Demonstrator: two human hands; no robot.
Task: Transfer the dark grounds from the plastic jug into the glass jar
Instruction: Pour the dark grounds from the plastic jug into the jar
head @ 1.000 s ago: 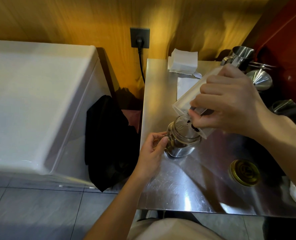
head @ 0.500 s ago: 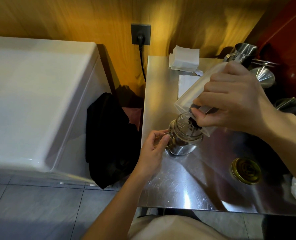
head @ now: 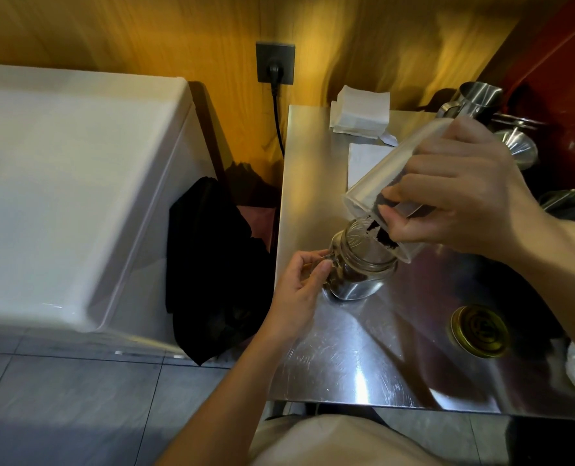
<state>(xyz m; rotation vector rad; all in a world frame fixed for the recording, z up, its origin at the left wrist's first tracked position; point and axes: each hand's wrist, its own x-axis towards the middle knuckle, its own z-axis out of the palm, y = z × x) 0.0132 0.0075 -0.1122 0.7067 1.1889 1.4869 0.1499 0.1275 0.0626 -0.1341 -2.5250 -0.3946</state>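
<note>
A glass jar [head: 360, 264] with a handle stands on the steel table [head: 346, 348], dark grounds lying in its bottom. My left hand [head: 299, 284] pinches the jar's handle from the left. My right hand [head: 464, 200] grips a clear plastic jug [head: 380, 183], tipped steeply with its mouth down over the jar's opening. Dark grounds [head: 382, 235] cling at the jug's lower lip and slide into the jar.
The jar's gold lid [head: 479, 331] lies on the table to the right. White paper filters [head: 360, 111] sit at the back, steel cups and a funnel [head: 518, 146] at back right. A white appliance [head: 71, 183] and black cloth [head: 212, 264] are left of the table.
The jug has tipped a little further and more grounds have slid from its lip into the jar. My left hand stays on the handle.
</note>
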